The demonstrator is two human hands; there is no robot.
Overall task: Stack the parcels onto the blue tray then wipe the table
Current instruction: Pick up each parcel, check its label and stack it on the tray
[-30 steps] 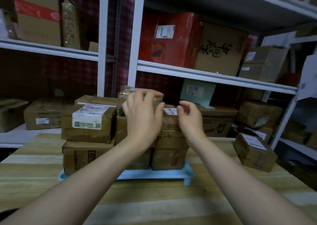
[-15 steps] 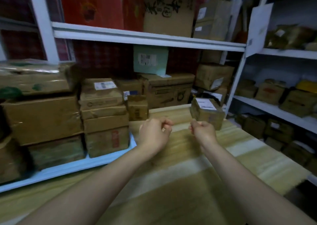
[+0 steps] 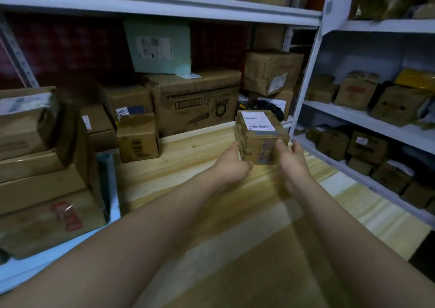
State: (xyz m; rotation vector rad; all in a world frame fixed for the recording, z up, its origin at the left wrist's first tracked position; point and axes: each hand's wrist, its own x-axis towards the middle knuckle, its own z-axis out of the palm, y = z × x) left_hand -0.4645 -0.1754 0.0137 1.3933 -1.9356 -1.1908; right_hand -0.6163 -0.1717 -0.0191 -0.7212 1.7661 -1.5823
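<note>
As both bare arms stretched out across the wooden table [image 3: 211, 213], the person's hands met a small parcel [image 3: 260, 140] near the table's far right corner, just beside the upright of the white shelving [image 3: 303, 91]. From where I stood, the left hand [image 3: 231, 164] lay against the parcel's left face, thumb raised along the cardboard and fingers curled in by the lower near corner. The right hand [image 3: 293, 164] had its thumb on the near face and its fingers wrapped round the right side. The box was cupped between the two, each hand closed about it, though the blur kept me from judging how tightly. Its underside seemed to rest on the wood; I could not tell for sure. A white shipping label with a barcode faced up on its top.

Well to the left, the blue tray [image 3: 35, 267] sat on the table, loaded with a stack of parcels [image 3: 42, 185] several layers high, the brown cartons pressed side by side. A lone carton [image 3: 137, 138] stood at the back of the table, close by the tray's far corner and well apart from the small parcel. Behind it, a large printed carton [image 3: 193, 103] carried a pale green box [image 3: 160, 46] on top. More brown boxes filled the shelves on the right.
</note>
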